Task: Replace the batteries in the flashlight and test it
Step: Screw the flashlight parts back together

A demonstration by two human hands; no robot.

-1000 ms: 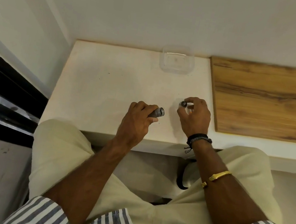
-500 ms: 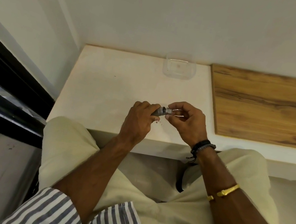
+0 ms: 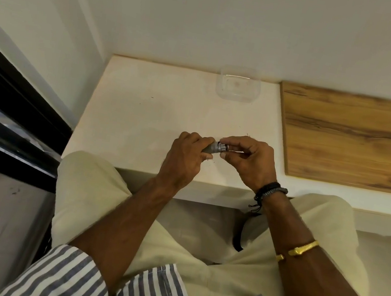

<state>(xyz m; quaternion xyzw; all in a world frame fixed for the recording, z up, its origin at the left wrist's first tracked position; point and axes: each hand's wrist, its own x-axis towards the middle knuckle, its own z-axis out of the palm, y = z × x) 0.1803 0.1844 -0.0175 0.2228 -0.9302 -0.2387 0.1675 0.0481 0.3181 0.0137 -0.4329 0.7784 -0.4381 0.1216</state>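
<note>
Between both hands, just above white ledge (image 3: 143, 114): left hand (image 3: 185, 156) clenching flashlight (image 3: 211, 147) barrel, right hand (image 3: 247, 156) pinching end cap (image 3: 222, 147) against open end. Looking light, rigid, smooth metal, likely slippery; safest hold appearing to be barrel mid-body, fingertips on cap rim.

Soft, dim, warm light is cast evenly; faint shadows are thrown beneath the fingers (image 3: 235, 142) onto the white tabletop (image 3: 143, 114). Straight edges are bowed outward by wide-angle distortion.
</note>
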